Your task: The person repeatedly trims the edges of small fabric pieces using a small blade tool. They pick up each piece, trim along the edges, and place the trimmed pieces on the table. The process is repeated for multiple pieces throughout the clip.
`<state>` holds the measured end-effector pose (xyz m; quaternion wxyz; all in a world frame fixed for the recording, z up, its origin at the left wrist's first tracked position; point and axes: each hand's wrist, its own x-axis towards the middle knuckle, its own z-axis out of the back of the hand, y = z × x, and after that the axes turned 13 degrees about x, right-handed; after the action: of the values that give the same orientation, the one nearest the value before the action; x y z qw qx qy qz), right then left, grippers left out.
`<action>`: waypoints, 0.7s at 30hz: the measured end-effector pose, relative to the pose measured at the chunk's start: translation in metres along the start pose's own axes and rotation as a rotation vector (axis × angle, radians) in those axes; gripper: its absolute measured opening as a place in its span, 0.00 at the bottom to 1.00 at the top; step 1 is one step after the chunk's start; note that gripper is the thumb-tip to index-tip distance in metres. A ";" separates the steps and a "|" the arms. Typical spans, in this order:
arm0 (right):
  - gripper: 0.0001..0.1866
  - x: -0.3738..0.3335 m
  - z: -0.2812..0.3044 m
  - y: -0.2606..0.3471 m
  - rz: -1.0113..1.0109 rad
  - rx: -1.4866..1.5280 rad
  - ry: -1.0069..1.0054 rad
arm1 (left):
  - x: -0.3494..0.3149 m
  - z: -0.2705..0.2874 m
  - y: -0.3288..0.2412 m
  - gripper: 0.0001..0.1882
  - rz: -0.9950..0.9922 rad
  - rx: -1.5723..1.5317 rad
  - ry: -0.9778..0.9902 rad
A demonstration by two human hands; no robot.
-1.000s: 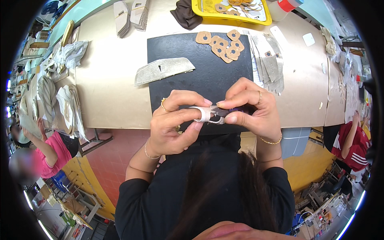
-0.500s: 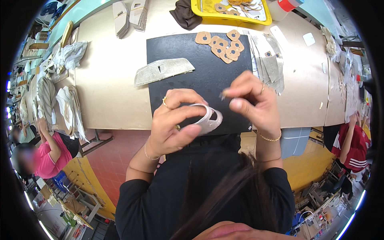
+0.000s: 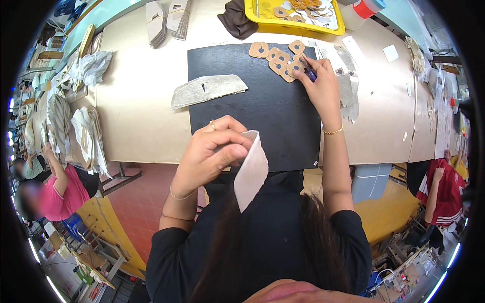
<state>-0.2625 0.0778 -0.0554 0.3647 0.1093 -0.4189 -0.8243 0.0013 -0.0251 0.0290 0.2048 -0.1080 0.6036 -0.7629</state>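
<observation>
My left hand (image 3: pixel 214 151) pinches a pale, curved piece (image 3: pixel 252 174) of leather-like material above the mat's near edge; its lower corner hangs toward me. At the mat's far right, my right hand (image 3: pixel 323 86) has its fingers closed around a slim dark tool (image 3: pixel 309 69), pen-like, whose exact kind I cannot make out. Just beside those fingertips lies a cluster of tan rounded-square pieces (image 3: pixel 279 61) with dark centre holes. A silvery-beige panel (image 3: pixel 209 90) with a small slot rests across the left edge of the black mat (image 3: pixel 242 113).
A yellow tray (image 3: pixel 290 26) holding more cut pieces stands at the back, near a dark cloth (image 3: pixel 236 20) and a red-banded bottle (image 3: pixel 359 11). Stacked panels (image 3: pixel 177 19) lie far left, grey sheets (image 3: pixel 346 76) right. People work on both sides.
My right hand has moved from beside the left hand out to the tan pieces and now grips the dark tool. My left hand has turned the pale piece so its plain side shows.
</observation>
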 end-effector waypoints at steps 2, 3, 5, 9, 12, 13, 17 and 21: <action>0.20 0.001 -0.001 0.000 -0.016 -0.051 0.006 | 0.001 0.001 0.000 0.06 -0.007 0.009 -0.020; 0.20 0.001 -0.002 0.001 -0.018 -0.061 0.011 | 0.001 0.000 -0.001 0.05 0.069 -0.001 -0.008; 0.19 0.000 -0.004 0.001 -0.008 -0.071 0.002 | -0.001 -0.003 -0.004 0.04 0.202 -0.034 0.012; 0.17 -0.005 -0.010 0.000 0.047 -0.040 -0.052 | 0.001 -0.009 -0.009 0.19 0.264 -0.173 -0.078; 0.15 -0.005 -0.009 0.001 0.053 0.082 -0.061 | 0.003 -0.007 -0.009 0.24 0.262 -0.238 -0.085; 0.15 -0.005 -0.007 0.002 0.013 0.133 -0.056 | 0.003 -0.006 -0.009 0.23 0.278 -0.254 -0.078; 0.14 -0.007 0.011 0.010 -0.112 0.294 0.053 | 0.003 -0.002 -0.009 0.21 0.326 -0.296 -0.046; 0.14 -0.016 0.019 0.021 -0.129 0.351 0.279 | 0.005 -0.002 -0.009 0.18 0.318 -0.313 -0.012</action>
<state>-0.2495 0.0928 -0.0300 0.3410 0.3103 -0.4935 -0.7375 -0.0055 -0.0242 0.0374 0.3071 -0.0465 0.7227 -0.6174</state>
